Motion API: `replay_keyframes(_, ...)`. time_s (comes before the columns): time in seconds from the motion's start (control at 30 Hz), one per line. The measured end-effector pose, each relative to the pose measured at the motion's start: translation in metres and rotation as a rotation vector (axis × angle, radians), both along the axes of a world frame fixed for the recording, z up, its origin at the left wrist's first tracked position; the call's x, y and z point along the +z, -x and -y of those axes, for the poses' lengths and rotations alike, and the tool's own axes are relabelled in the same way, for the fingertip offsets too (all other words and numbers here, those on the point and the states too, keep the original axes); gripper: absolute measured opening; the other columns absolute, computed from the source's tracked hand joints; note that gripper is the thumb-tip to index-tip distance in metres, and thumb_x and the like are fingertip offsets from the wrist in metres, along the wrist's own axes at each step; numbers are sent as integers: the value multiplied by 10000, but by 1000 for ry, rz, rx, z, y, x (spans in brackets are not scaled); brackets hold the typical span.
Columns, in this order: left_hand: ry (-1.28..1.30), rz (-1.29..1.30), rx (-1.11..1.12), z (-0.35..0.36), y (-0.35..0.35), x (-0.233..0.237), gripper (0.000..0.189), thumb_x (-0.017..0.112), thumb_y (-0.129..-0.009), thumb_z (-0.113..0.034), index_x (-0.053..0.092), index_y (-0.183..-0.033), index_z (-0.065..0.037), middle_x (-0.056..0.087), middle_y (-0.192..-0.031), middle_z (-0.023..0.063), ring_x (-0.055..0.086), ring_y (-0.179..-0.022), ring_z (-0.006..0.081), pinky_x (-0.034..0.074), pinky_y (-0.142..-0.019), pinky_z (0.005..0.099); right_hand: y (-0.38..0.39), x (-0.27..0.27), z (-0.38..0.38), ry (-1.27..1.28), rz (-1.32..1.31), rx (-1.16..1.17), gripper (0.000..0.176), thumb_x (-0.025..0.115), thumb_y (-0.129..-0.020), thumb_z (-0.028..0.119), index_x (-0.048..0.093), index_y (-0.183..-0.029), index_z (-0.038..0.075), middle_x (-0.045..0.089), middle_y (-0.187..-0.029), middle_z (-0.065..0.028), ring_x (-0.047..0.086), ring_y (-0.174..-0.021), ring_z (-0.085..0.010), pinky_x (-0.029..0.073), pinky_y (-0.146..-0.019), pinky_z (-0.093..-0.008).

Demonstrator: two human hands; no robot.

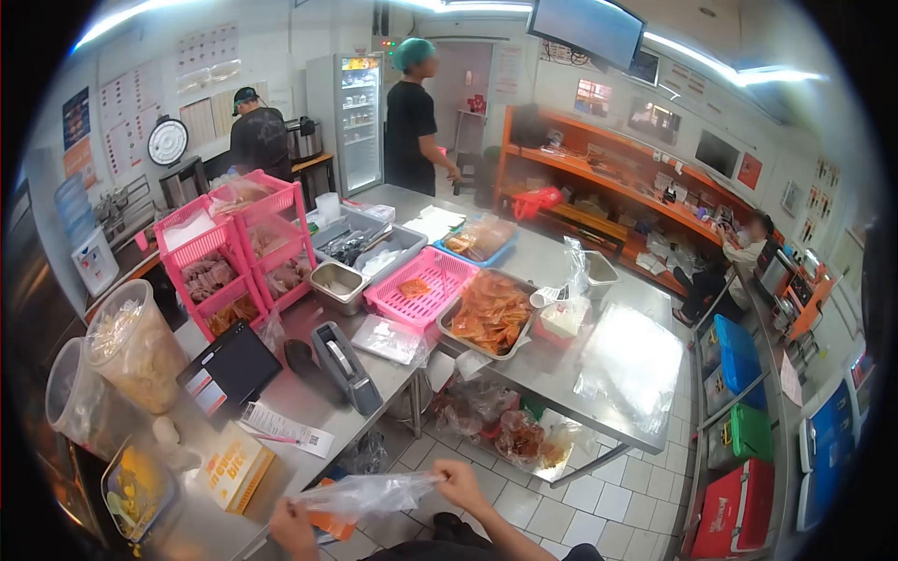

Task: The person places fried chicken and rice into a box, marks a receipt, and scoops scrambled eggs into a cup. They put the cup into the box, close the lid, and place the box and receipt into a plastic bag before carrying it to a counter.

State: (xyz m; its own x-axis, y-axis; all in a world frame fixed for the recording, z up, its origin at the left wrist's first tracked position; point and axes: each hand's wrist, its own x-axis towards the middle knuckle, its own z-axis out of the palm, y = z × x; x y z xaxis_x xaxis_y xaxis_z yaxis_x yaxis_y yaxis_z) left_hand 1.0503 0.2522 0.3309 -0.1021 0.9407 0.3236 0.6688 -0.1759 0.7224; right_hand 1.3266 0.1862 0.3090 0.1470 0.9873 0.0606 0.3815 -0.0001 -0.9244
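A clear plastic bag point(374, 494) is stretched between my two hands, low in front of my body. My left hand point(294, 529) pinches its left end, and my right hand point(458, 486) grips the opposite end with fingers closed. Behind the bag shows an orange piece point(339, 525), partly covered by it. On the counter just beyond my left hand sits a yellow and white box point(234, 472) with printed lettering. A receipt point(288, 428) with a pen on it lies behind that box.
A tablet point(228, 368), a tape dispenser point(344, 366) and tall clear tubs point(137, 346) stand on the left counter. Farther back are a pink basket point(447, 273) and a tray of orange-red flat food point(488, 316). Several people are in the room. Coolers point(733, 512) line the right side.
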Motion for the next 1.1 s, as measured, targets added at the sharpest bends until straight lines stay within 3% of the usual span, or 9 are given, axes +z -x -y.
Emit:
replay_keyframes(0.13, -338, 114, 74, 10, -7, 1, 141, 435, -787, -47, 542, -837, 30, 594, -754, 138, 590, -677, 245, 453, -619, 346, 17, 8, -18, -449, 4, -202, 225, 634, -642, 68, 471, -794, 37, 534, -686, -95, 537, -728, -257, 423, -606, -308)
replay_keyframes(0.33, 700, 707, -547, 50, -42, -26, 195, 391, -851, -147, 525, -765, -36, 535, -699, 54, 503, -608, 138, 389, -532, 269, 97, 79, -31, 383, 387, 115, 263, 607, -716, 199, 514, -924, 68, 578, -771, -144, 597, -686, -287, 458, -588, -349)
replay_keyframes(0.5, 927, 1526, -612, 60, -64, 0, 224, 431, -854, -203, 515, -698, -67, 477, -616, 11, 422, -482, 104, 317, -452, 223, 90, -122, -65, -24, 269, 10, 146, 527, -741, 226, 578, -764, 91, 596, -699, -164, 604, -685, -295, 461, -583, -396)
replay_keyframes(0.6, 1032, 606, -610, 58, -33, -25, 280, 634, -769, -265, 476, -650, -67, 440, -588, -36, 397, -527, 73, 298, -455, 241, 75, -131, -64, 213, 419, -75, 193, 559, -701, 217, 614, -866, 133, 620, -744, -138, 613, -713, -289, 488, -619, -365)
replay_keyframes(0.67, 630, 376, -645, 67, -41, -11, 334, 681, -732, -274, 448, -630, -57, 421, -585, -51, 348, -524, 72, 287, -457, 243, 71, -146, -67, 193, 558, -31, 219, 553, -699, 218, 641, -892, 165, 630, -770, -120, 616, -722, -283, 488, -634, -363)
replay_keyframes(0.73, 477, 579, -508, 68, -38, -31, 290, 669, -712, -175, 428, -620, -45, 422, -527, -35, 311, -523, 66, 294, -452, 266, 60, -146, -68, -56, 379, -30, 202, 550, -695, 207, 666, -849, 148, 636, -754, -105, 621, -715, -270, 489, -629, -355)
replay_keyframes(0.8, 371, 200, -276, 72, -27, -3, 240, 629, -669, -88, 408, -592, -35, 380, -467, 35, 330, -468, 118, 308, -455, 289, 44, -116, -75, -253, 158, -183, 181, 551, -717, 195, 669, -806, 89, 617, -691, -126, 612, -644, -264, 469, -570, -311)
replay_keyframes(0.87, 164, 504, -55, 73, -22, 9, 184, 561, -585, -42, 378, -569, -29, 356, -469, 116, 379, -439, 241, 310, -453, 337, 27, -46, -78, -343, 425, -228, 164, 596, -766, 213, 612, -762, 50, 597, -635, -110, 550, -534, -237, 411, -498, -313)
replay_keyframes(1.1, -364, -246, 164, 48, 15, 75, 253, 611, -515, -64, 555, -762, -69, 488, -627, 102, 479, -613, 295, 369, -576, 374, 66, 136, -56, -618, 433, -40, 179, 633, -676, 39, 562, -839, 22, 588, -741, -93, 546, -575, -216, 425, -531, -279)
